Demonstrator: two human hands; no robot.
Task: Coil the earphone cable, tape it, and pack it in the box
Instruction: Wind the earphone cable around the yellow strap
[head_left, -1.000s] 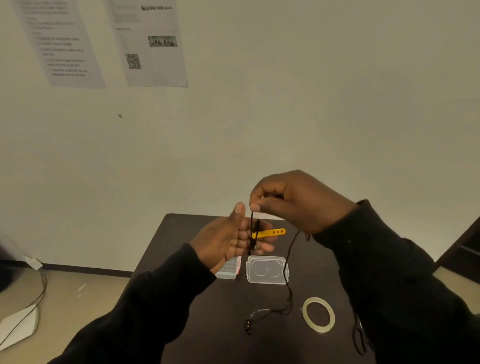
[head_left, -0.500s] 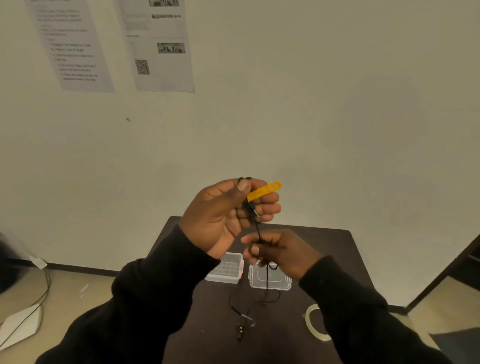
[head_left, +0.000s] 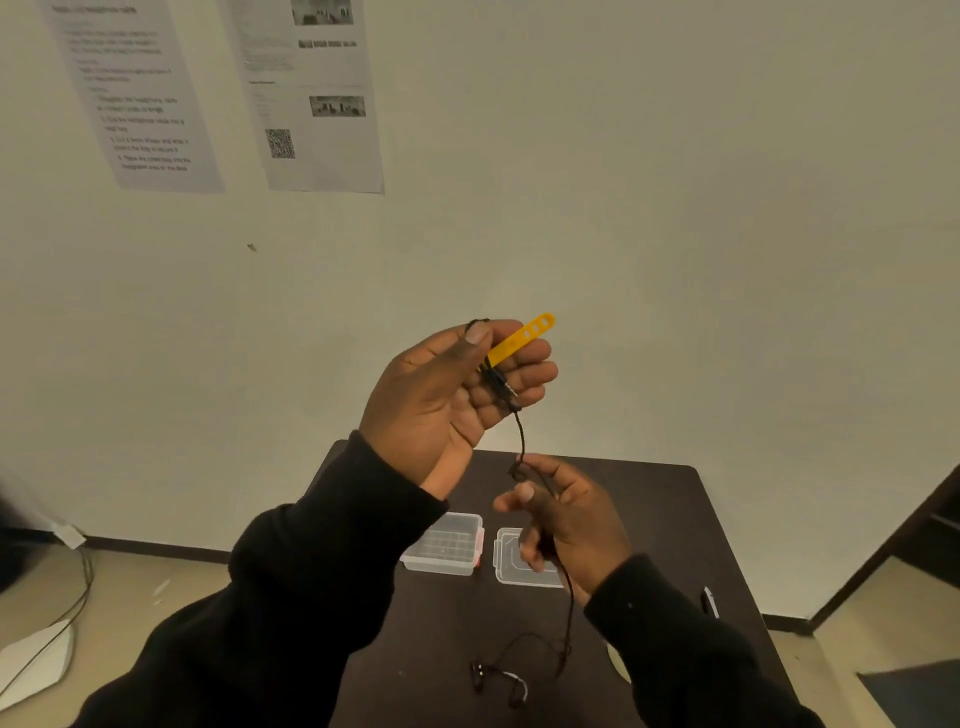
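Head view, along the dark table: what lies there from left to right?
Clear plastic box → clear flat lid → roll of tape, mostly hidden by the right sleeve → dark pen-like object.

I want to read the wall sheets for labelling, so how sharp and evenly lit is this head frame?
Head view: dim, warm, even light, no glare; the wall papers are too soft to read; wide-angle bending tilts them and the table edges; the left hand, yellow strap and right hand are fairly sharp; the earphone cable is thin against the dark top.
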